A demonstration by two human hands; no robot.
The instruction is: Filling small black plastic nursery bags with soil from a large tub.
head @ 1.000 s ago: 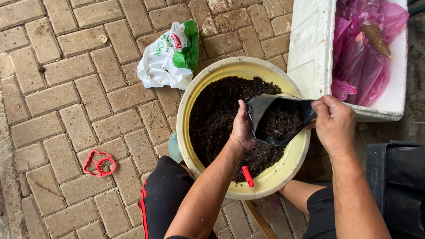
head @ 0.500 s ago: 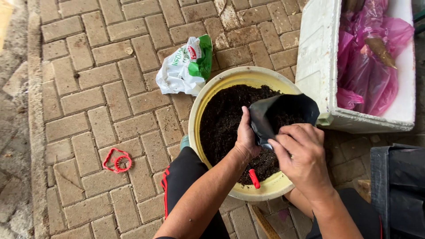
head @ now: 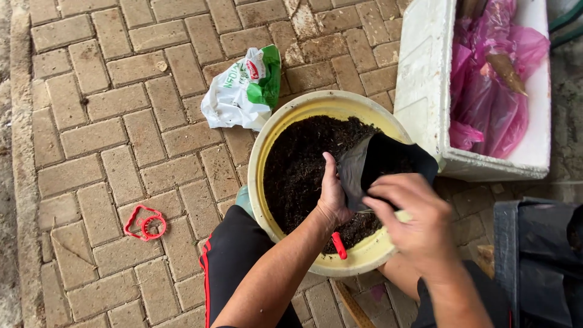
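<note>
Fingers (head: 331, 173) of left hand (head: 334, 197) clamped on black bag (head: 382, 164), mouth open rightward over soil in yellow basin (head: 270, 140). Right hand (head: 419, 222) nearer, just right of bag, fingers loosely apart, touching its rim.

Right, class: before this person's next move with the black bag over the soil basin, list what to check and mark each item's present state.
1. Left hand holds the black bag edge: ok.
2. Bag mouth held open over the yellow basin: ok.
3. Right hand has a grip on the bag: cannot tell, it is blurred.
4. Soil within reach: ok.
5. Red-handled tool in hand: not ok, it lies at the basin's near rim.
6. Soil level inside the bag: cannot tell.
</note>
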